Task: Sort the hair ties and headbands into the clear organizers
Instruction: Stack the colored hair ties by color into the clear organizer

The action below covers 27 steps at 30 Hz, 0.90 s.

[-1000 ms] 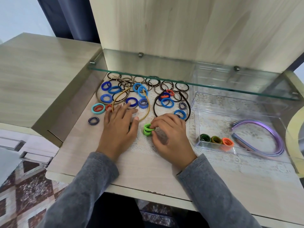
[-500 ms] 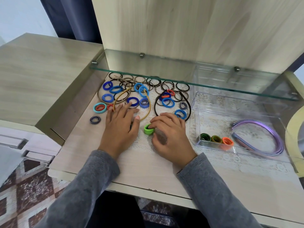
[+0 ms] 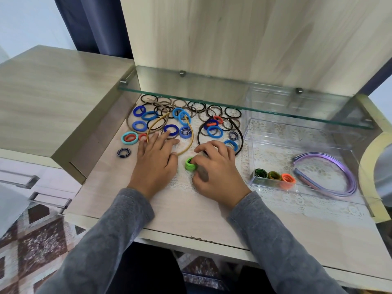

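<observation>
My right hand (image 3: 216,166) pinches a folded bright green hair tie (image 3: 189,164) against the table, fingers curled over it. My left hand (image 3: 156,162) lies flat beside it, fingers straight, its tips touching a gold headband (image 3: 191,136) and a dark blue tie (image 3: 171,130). Behind both hands lies a spread of blue, brown, black and orange hair ties (image 3: 182,115) and a dark brown headband (image 3: 240,139). To the right stands a clear organizer (image 3: 273,132) holding folded green, olive and orange ties (image 3: 274,176) and purple headbands (image 3: 331,172).
A glass shelf (image 3: 233,96) overhangs the back of the table, above the far ties and a second clear box (image 3: 271,98). A striped navy tie (image 3: 123,152) lies alone at the left. A raised wooden top (image 3: 53,98) borders the left side.
My right hand has pressed the green tie down and folded it smaller. The left hand stayed flat in place.
</observation>
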### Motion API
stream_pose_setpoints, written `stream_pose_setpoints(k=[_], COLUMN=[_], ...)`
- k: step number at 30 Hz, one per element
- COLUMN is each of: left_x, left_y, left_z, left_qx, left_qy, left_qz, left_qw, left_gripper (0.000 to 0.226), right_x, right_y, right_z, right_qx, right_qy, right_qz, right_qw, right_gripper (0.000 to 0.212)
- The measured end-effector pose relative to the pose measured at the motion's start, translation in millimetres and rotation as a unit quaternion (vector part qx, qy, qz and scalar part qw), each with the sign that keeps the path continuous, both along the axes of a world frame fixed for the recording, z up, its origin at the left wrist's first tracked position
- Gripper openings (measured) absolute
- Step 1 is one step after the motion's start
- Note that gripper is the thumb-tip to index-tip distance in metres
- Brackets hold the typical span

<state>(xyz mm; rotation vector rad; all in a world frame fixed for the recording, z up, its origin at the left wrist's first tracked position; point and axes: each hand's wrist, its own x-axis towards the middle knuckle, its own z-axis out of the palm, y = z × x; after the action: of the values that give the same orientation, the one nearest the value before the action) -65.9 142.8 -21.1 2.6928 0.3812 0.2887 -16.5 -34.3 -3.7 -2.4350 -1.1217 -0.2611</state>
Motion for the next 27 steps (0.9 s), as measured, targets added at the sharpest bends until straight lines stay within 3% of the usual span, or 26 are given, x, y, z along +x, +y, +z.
stream_pose_setpoints(k=[11, 17, 22, 24, 27], left_x=[-4, -4, -4, -2, -3], left_y=[3, 4, -3, -10, -22], left_z=[3, 2, 7, 10, 13], left_qx=[-0.008, 0.012, 0.185, 0.19, 0.121], left_qy=[-0.027, -0.042, -0.149, -0.176, -0.195], left_qz=[-0.033, -0.049, -0.078, -0.086, -0.087], left_qw=[0.999, 0.998, 0.968, 0.962, 0.969], left_gripper=[0.064, 0.056, 0.056, 0.055, 0.053], right_x=[15, 20, 19, 19, 22], right_y=[4, 7, 8, 6, 1], right_z=[38, 48, 49, 51, 58], right_qx=[-0.175, -0.173, -0.168, -0.154, -0.136], right_qy=[0.001, 0.051, 0.016, 0.01, -0.011], right_qz=[0.039, 0.05, 0.06, 0.054, 0.039], right_qw=[0.984, 0.982, 0.984, 0.987, 0.99], right_gripper=[0.025, 0.022, 0.02, 0.019, 0.015])
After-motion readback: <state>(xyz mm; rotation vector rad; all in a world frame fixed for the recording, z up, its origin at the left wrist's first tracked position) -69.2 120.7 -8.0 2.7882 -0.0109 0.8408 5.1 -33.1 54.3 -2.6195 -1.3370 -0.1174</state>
